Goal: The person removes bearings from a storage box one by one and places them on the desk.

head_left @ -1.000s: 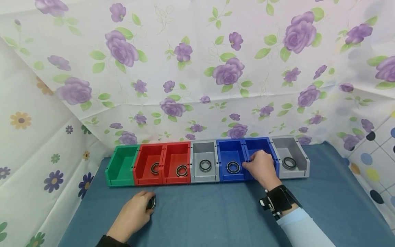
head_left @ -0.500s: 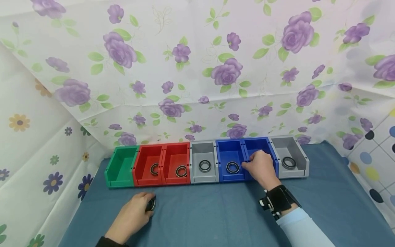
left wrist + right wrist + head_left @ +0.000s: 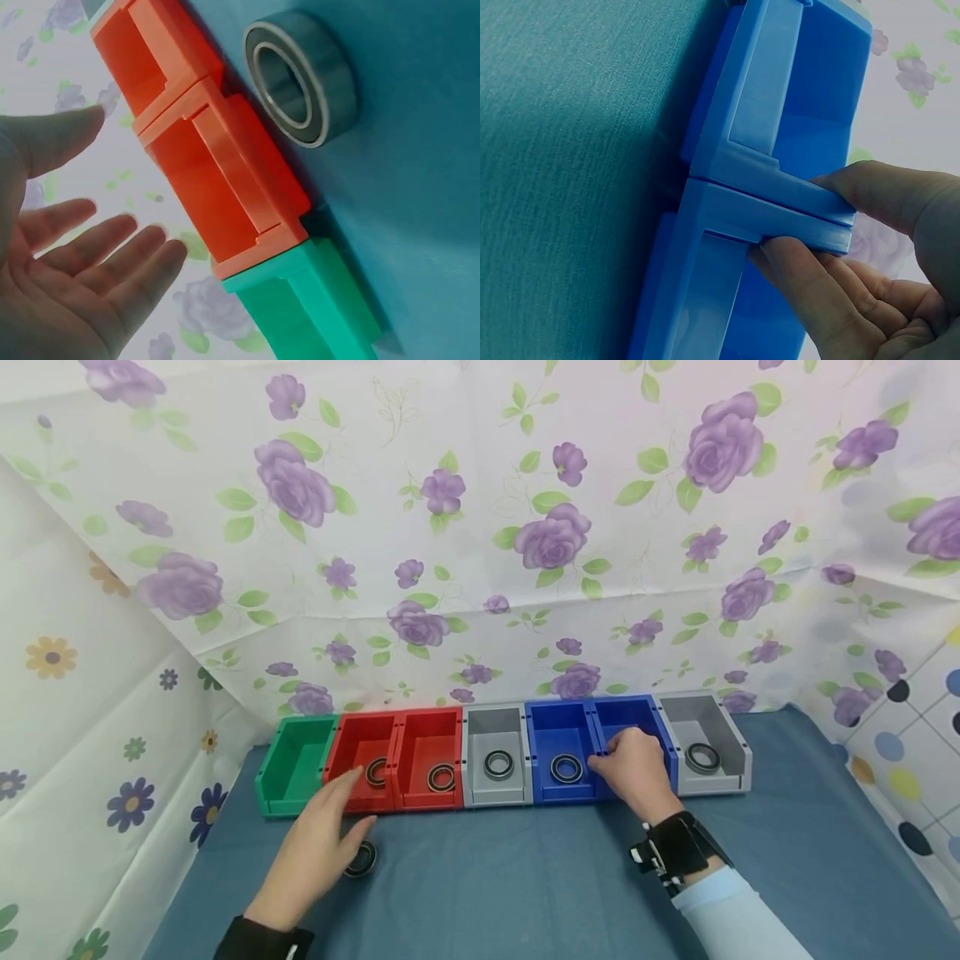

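Observation:
My left hand is held with fingers spread over the table, holding nothing. Just beside its thumb a black and silver ball bearing rests on the blue cloth. The left wrist view shows this bearing standing apart from the fingers, in front of the red bins. With thumb and fingers, my right hand pinches the adjoining side walls of two blue bins. One bearing lies in the left blue bin; the hand covers part of the right one.
The bins stand in one row against a flowered cloth backdrop. A green bin is at the left end, and a grey bin with a bearing at the right end. The red bins and middle grey bin each hold a bearing.
My left hand has let go of the bearing, spread its fingers and moved up toward the bins, leaving the bearing on the cloth. My right hand keeps its place.

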`<act>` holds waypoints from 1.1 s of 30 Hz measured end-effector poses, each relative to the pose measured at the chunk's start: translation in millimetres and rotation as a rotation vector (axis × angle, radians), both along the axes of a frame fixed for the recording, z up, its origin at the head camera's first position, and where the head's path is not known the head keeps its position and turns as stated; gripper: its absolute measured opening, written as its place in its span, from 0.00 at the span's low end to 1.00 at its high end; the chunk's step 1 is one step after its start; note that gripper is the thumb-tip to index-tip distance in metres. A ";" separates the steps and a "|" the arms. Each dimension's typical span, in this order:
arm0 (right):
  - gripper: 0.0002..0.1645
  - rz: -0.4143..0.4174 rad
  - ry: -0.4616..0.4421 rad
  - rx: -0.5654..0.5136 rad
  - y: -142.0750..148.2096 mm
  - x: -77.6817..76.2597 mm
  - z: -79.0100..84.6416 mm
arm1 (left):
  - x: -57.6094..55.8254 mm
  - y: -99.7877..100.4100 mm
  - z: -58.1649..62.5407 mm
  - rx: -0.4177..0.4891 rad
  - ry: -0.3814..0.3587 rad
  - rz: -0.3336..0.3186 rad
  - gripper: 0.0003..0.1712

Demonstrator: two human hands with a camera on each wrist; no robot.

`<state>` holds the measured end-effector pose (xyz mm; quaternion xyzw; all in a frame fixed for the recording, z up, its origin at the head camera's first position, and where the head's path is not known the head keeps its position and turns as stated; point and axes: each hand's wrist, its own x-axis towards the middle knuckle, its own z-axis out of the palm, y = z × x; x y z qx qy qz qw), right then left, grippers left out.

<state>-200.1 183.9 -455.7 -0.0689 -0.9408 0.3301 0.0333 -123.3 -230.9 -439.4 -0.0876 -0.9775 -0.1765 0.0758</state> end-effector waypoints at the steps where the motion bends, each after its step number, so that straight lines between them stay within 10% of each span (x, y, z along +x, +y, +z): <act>1: 0.27 0.001 0.000 -0.001 0.0 0.1 0.1 | -2.2 -0.2 1.1 0.015 0.022 -0.001 0.47; 13: 0.26 -0.005 -0.009 -0.008 -0.4 0.4 -0.5 | -36.7 -3.2 -3.7 0.101 0.153 -0.010 0.53; 33: 0.27 -0.004 -0.003 -0.009 0.2 -0.6 -1.2 | -80.7 -11.5 -27.5 0.080 -0.084 0.008 0.47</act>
